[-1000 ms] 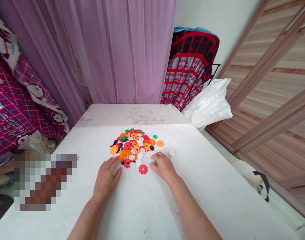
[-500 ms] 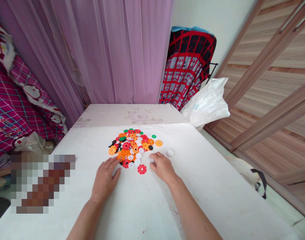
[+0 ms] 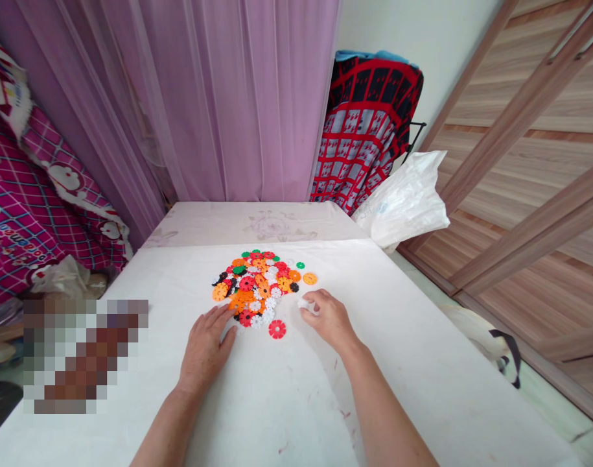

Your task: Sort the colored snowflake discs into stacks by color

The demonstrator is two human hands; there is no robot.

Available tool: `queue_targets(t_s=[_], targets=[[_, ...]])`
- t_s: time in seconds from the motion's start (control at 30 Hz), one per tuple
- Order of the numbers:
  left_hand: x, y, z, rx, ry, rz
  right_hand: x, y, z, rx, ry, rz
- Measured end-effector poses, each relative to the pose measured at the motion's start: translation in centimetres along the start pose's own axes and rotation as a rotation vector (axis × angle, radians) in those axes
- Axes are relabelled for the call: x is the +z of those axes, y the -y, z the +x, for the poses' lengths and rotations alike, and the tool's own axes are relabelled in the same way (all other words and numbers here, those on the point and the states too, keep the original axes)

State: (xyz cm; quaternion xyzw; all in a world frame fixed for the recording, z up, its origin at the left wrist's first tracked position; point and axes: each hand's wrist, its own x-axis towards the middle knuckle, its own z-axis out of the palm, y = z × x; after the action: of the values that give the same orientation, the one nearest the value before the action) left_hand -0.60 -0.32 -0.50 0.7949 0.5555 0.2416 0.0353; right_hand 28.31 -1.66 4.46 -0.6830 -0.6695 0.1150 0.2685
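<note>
A loose pile of flower-shaped plastic discs [image 3: 261, 279] in orange, red, white, green and black lies on the white-covered table [image 3: 277, 402]. At the pile's near left edge, my left hand [image 3: 209, 340] rests palm down, fingers stretched, fingertips by the orange discs. My right hand [image 3: 329, 318], just right of the pile, pinches a white flower disc [image 3: 306, 303] between thumb and fingers. One red flower disc [image 3: 277, 329] lies alone between my hands. An orange disc [image 3: 310, 279] and a small green disc [image 3: 301, 265] sit at the pile's right side.
Behind the table hangs a purple curtain [image 3: 238, 97]. A white plastic bag [image 3: 407, 201] stands at the far right corner, before a red-and-black patterned cloth [image 3: 359, 130]. Wooden wardrobe doors [image 3: 529, 175] line the right. Pink checked fabric [image 3: 48, 201] hangs at left.
My right hand has shifted slightly right and away from me, with the white disc now showing in its pinch. The separate white disc to its right is no longer visible. My left hand stays put.
</note>
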Motion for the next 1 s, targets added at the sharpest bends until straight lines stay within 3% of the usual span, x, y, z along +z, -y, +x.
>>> queue_targets(t_s=[0.23, 0.4, 1.0], targets=[[-0.1, -0.1, 0.0, 0.005, 0.004, 0.0, -3.0, -5.0, 0.7, 0.217, -0.251, 0.101], [-0.1, 0.0, 0.0, 0.007, -0.014, 0.004, -2.8, -6.4, 0.5, 0.249, -0.198, 0.052], [-0.1, -0.1, 0.0, -0.005, 0.02, 0.008, -2.3, -6.0, 0.5, 0.202, -0.163, -0.104]])
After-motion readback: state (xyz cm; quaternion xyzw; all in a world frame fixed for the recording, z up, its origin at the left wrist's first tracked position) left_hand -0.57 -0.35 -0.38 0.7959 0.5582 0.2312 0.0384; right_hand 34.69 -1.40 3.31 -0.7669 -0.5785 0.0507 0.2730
